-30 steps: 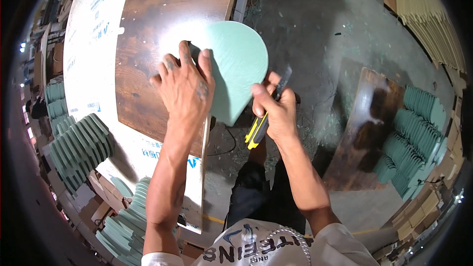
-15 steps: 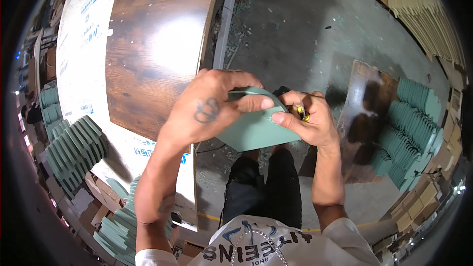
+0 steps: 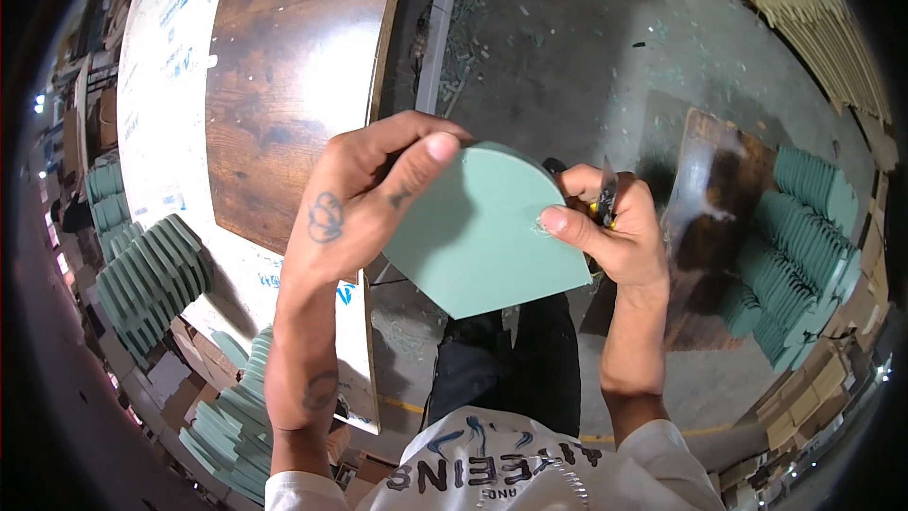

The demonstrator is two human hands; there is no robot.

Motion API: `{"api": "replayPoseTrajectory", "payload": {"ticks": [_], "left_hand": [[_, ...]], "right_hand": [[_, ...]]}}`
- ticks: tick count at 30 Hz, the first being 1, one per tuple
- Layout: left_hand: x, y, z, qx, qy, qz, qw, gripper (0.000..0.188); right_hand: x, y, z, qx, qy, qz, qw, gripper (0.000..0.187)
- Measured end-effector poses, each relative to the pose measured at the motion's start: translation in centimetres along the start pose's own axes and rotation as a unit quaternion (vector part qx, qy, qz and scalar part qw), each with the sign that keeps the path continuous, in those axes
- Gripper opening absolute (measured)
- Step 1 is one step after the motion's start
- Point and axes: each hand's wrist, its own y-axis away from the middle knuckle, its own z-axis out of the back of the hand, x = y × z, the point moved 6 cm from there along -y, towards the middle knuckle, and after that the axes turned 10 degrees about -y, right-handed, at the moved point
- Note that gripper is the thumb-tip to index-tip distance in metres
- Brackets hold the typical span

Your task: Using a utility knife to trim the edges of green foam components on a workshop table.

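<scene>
A flat pale-green board with a curved far edge and straight near edges is held up in front of me. My left hand is closed on its upper left rim, thumb over the face and fingers out of sight behind it. At the right rim my right hand grips the board, its thumb pressing on the face. That same hand also holds a knife with a bare blade and yellow on its body, the blade pointing up, away from the board. Most of the knife's handle is hidden by the fingers.
To the left stands a worktable with a dark wood-grain panel over white printed sheeting. Stacks of green boards line its left side. More stacks rest on a brown board at right. Scraps litter the concrete floor.
The green board has turned its face toward me, showing more of it. My left hand has slid left along the rim. The knife blade in my right hand now shows plainly.
</scene>
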Motion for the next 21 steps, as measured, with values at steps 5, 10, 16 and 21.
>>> {"api": "replayPoseTrajectory", "payload": {"ticks": [5,10,16,21], "left_hand": [[2.0,2.0,2.3,-0.163,-0.05,0.03,0.985,0.046],[6.2,-0.4,6.9,-0.222,-0.11,0.061,0.967,0.054],[11.4,-7.4,13.4,-0.203,-0.27,-0.097,0.936,0.05],[10.8,-7.6,10.1,-0.374,-0.482,-0.146,0.779,0.04]], "right_hand": [[-1.0,-0.3,-2.1,-0.096,-0.133,-0.073,0.984,0.027],[-4.5,-1.9,-5.6,-0.159,-0.243,-0.147,0.946,0.037],[-13.9,-2.7,-2.0,-0.202,-0.396,-0.322,0.836,0.055],[-15.6,1.2,0.4,-0.281,-0.33,-0.336,0.836,0.06]]}}
